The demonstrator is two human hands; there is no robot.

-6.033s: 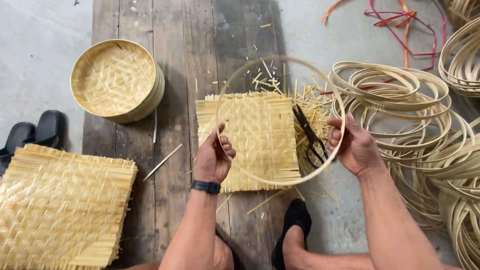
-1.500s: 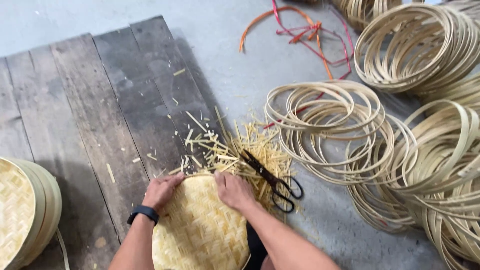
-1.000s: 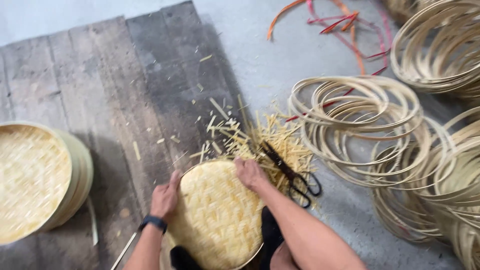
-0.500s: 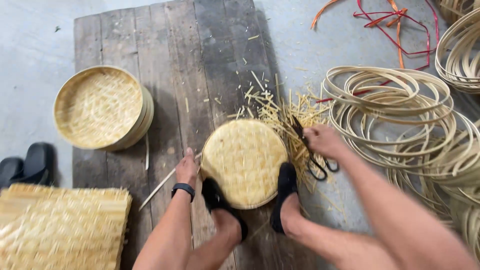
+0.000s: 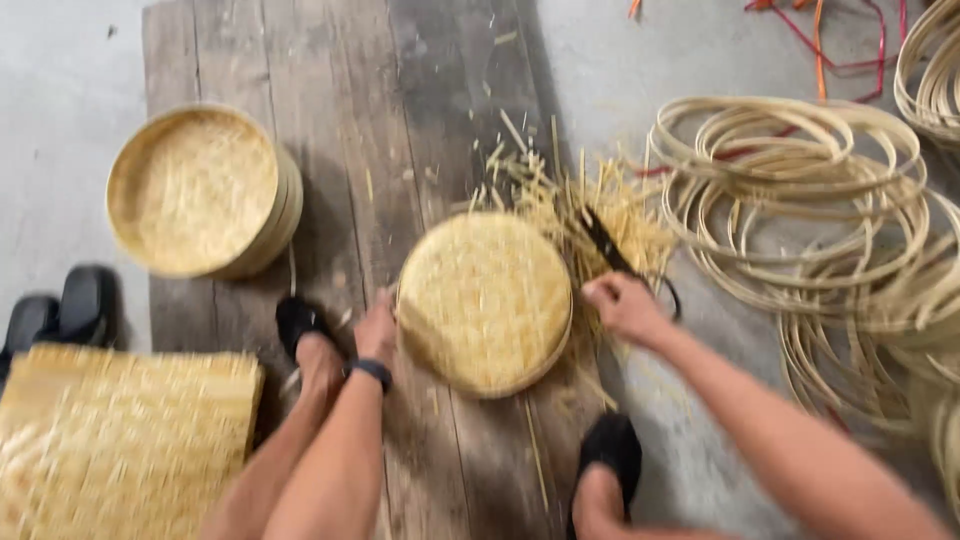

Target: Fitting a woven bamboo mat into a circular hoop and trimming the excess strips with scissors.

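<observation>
A round woven bamboo tray [image 5: 485,300] lies on the dark wooden planks [image 5: 420,110] in front of me. My left hand [image 5: 378,330], with a dark band at the wrist, grips the tray's left rim. My right hand [image 5: 625,305] is just right of the tray, its fingers closed around the handles of black scissors [image 5: 605,245]. The blades point up and left over a heap of cut bamboo strips [image 5: 590,200]. My two feet in black footwear [image 5: 300,330] rest beside and below the tray. The picture is blurred by motion.
A stack of finished round trays [image 5: 195,190] sits at the left on the planks. Square woven mats [image 5: 120,440] lie at lower left, black sandals [image 5: 60,310] beside them. Several coiled bamboo hoops [image 5: 800,200] fill the right, with red and orange straps [image 5: 820,40] beyond.
The tray went from pressed under both hands to held by the left hand alone. My right hand moved right onto the scissors. My left foot has shifted out to the tray's left.
</observation>
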